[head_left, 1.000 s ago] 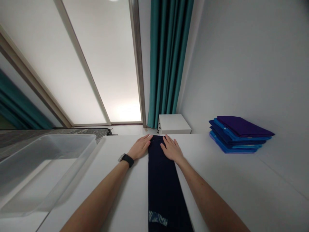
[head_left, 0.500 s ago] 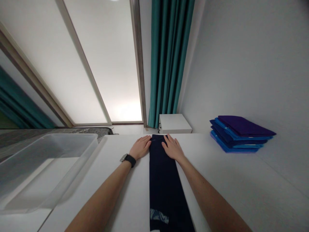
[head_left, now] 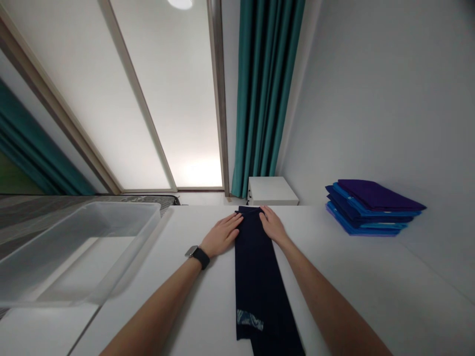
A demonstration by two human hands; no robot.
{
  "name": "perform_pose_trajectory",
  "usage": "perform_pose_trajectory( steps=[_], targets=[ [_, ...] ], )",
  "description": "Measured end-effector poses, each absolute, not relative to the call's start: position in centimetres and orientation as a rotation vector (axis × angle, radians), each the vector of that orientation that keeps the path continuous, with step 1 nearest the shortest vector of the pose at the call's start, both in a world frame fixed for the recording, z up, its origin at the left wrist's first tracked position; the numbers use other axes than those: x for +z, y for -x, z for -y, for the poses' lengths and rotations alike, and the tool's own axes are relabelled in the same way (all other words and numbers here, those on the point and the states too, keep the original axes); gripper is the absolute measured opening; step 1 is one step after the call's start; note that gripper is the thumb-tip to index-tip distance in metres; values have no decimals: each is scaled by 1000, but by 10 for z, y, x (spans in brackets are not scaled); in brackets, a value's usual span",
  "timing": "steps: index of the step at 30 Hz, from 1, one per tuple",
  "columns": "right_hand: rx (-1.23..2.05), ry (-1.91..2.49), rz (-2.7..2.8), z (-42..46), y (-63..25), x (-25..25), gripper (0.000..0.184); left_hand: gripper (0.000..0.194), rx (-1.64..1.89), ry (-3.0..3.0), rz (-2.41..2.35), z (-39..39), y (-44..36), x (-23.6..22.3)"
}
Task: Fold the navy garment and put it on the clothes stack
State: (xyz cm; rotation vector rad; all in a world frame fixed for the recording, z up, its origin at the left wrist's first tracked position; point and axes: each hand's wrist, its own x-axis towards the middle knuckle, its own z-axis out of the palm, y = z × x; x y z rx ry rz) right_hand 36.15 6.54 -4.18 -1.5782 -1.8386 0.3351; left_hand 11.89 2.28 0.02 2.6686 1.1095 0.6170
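A long dark navy cloth (head_left: 258, 277), folded into a narrow strip, lies lengthwise on the white table (head_left: 363, 287). A pale printed patch shows near its close end. My left hand (head_left: 222, 235), with a black watch on the wrist, lies flat and open against the cloth's left edge near the far end. My right hand (head_left: 273, 225) rests flat with fingers stretched out on the cloth's right edge at the far end. Neither hand grips anything.
A stack of folded blue and purple cloths (head_left: 371, 207) sits at the table's far right by the wall. A clear plastic bin (head_left: 74, 252) stands at the left. Beyond the table are a small white cabinet (head_left: 272, 192), teal curtains (head_left: 265, 94) and a sliding door.
My left hand has slid back toward me along the cloth's left edge. The right hand stays near the far end. The view has shifted slightly.
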Motion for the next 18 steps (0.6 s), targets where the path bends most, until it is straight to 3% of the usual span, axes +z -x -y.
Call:
perform_pose_trajectory(
  steps=[7, 18],
  targets=[
    [320, 1515, 1863, -62, -363, -39, 52, 56, 457, -2746, -1017, 17, -116, 6],
    [286, 1539, 2009, -38, -355, -33, 52, 57, 413, -2759, -1083, 17, -118, -1]
  ],
)
